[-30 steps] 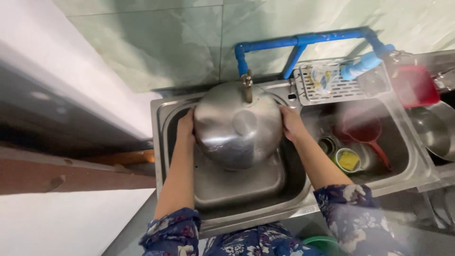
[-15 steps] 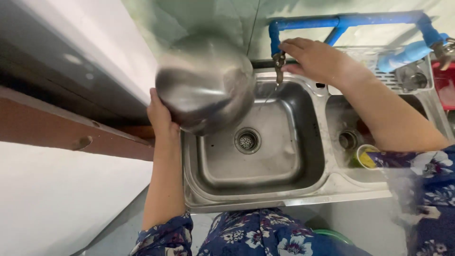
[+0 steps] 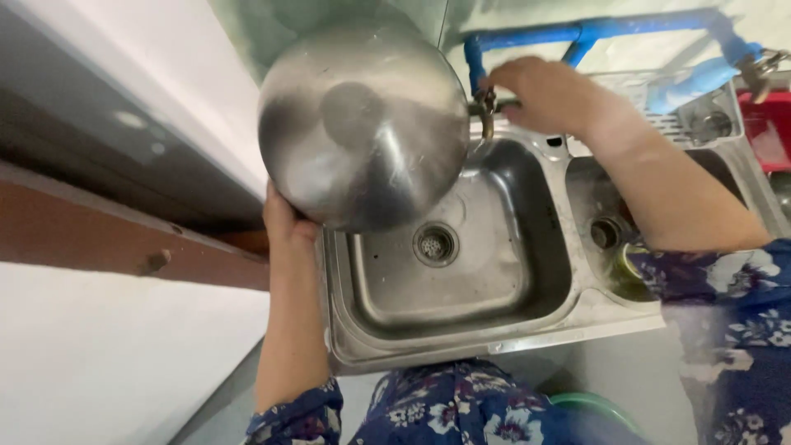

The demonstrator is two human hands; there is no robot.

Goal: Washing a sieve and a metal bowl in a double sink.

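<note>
The big steel bowl [image 3: 364, 124] is up out of the sink [image 3: 461, 330], held in the air over the basin's back left corner with its rounded underside turned toward the camera and its open mouth facing away, so nothing can be said about what, if anything, is inside it. The left hand [image 3: 284, 227] carries it alone: the palm and heel press against the lower left rim, and the fingers run round behind the metal out of sight, so the grip is closed on the bowl's edge, though how far the fingers wrap cannot be told. The bowl sits above and to the right of that hand, leaning up and away from the wrist, with most of its weight beyond the grip. The right hand [image 3: 548, 95] is well apart from the bowl, off to its right, closed on the tap [image 3: 486, 111] that hangs from the blue pipe [image 3: 593, 33] at the back of the sink. No water shows running from the spout. As a judgement, the washing of the bowl looks largely done: the left basin beneath is bare down to its drain [image 3: 434, 243]. What seems left is finishing with the tap and setting the bowl somewhere, perhaps by the rack [image 3: 659, 124] behind the right basin.
</note>
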